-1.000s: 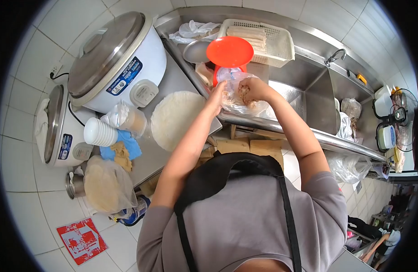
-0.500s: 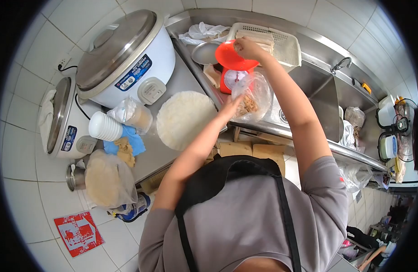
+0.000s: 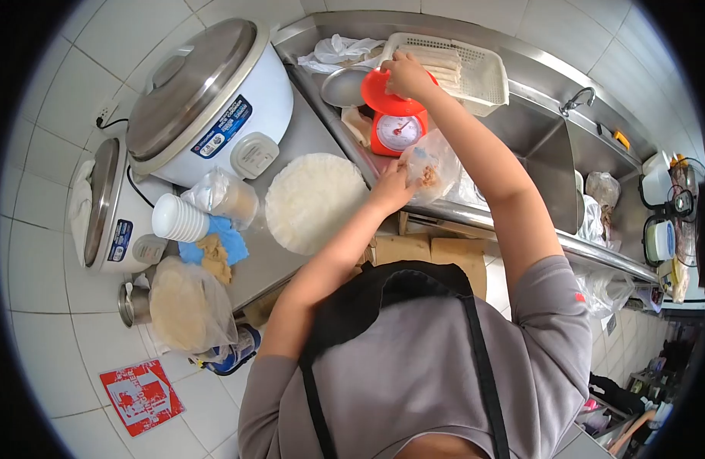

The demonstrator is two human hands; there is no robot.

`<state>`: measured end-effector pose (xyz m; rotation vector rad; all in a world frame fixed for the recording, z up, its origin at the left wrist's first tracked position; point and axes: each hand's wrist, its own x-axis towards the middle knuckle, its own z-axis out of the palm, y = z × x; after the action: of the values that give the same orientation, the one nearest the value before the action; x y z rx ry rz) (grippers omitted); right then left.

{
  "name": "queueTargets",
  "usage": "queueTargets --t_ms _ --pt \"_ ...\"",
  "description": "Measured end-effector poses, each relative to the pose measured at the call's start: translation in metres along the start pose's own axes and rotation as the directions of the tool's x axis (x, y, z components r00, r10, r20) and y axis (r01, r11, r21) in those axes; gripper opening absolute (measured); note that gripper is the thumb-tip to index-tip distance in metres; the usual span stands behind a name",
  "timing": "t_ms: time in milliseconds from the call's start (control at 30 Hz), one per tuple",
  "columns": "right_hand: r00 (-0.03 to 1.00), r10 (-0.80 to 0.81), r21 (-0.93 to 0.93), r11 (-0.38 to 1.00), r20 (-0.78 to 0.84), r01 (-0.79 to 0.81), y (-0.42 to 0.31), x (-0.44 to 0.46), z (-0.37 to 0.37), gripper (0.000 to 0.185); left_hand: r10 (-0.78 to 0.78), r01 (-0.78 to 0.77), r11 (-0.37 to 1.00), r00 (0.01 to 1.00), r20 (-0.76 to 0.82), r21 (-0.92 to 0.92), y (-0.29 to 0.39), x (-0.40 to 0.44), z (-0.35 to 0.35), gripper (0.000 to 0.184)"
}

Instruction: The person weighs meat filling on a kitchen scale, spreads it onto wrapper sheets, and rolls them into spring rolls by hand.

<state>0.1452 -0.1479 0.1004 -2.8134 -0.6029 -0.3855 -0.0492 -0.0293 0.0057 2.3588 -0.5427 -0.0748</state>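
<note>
Clear bag (image 3: 442,157) of brown filling (image 3: 428,177), clamped in the left hand (image 3: 393,188), just to its right. Well apart from the right hand (image 3: 407,77), farther out at the red pan (image 3: 402,106); cannot tell its grip.

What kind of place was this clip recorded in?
Probably a commercial or food-stall kitchen: there are large rice cookers, a stainless steel sink with a faucet, and a red dial scale.
</note>
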Motion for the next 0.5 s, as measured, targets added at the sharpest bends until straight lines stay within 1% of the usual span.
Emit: queueTargets --t_ms 33,67,133,167,267,333,367,433,467,500 --pt "1.000 -0.018 0.020 1.000 -0.002 0.019 0.002 0.000 0.000 0.047 -0.018 0.017 0.999 1.000 0.016 0.028 0.003 0.000 -0.003 0.057" --pt "1.000 0.012 0.044 0.999 -0.021 -0.011 0.004 0.000 -0.001 0.045 -0.035 0.033 0.998 0.999 0.031 0.057 0.006 0.001 -0.006 0.061" --pt "0.996 0.071 0.095 0.993 -0.056 -0.066 -0.001 -0.007 -0.017 0.042 -0.048 0.049 0.996 0.999 -0.008 0.072 0.012 0.001 -0.010 0.070" --pt "0.997 0.055 0.112 0.993 -0.062 -0.047 0.002 -0.007 -0.018 0.039 -0.056 0.058 0.995 0.998 -0.028 0.079 0.014 0.001 -0.012 0.074" --pt "0.998 0.014 0.154 0.988 -0.068 -0.004 0.009 -0.005 -0.022 0.034 0.030 -0.022 0.998 0.988 -0.151 0.053 0.018 -0.003 -0.015 0.081" --pt "0.998 0.007 0.172 0.985 -0.056 0.003 0.005 -0.012 -0.037 0.032 0.055 -0.049 0.998 0.983 -0.175 0.038 0.022 -0.005 -0.019 0.079" --pt "0.997 0.080 0.225 0.971 -0.012 -0.075 0.008 -0.012 -0.038 0.031 0.068 -0.063 0.998 0.980 -0.188 0.031 0.024 -0.006 -0.021 0.078" --pt "0.973 0.214 0.317 0.920 0.088 -0.231 0.014 -0.012 -0.038 0.030 0.182 -0.170 0.983 0.961 -0.210 0.075 0.032 -0.010 -0.029 0.073" --pt "0.971 0.226 0.303 0.923 0.077 -0.239 0.015 -0.016 -0.035 0.031 0.238 -0.221 0.970 0.946 -0.219 0.098 0.033 -0.011 -0.032 0.070" --pt "0.970 0.236 0.289 0.925 0.066 -0.245 0.011 -0.025 -0.034 0.033 0.249 -0.231 0.966 0.950 -0.190 0.111 0.031 -0.011 -0.032 0.068"
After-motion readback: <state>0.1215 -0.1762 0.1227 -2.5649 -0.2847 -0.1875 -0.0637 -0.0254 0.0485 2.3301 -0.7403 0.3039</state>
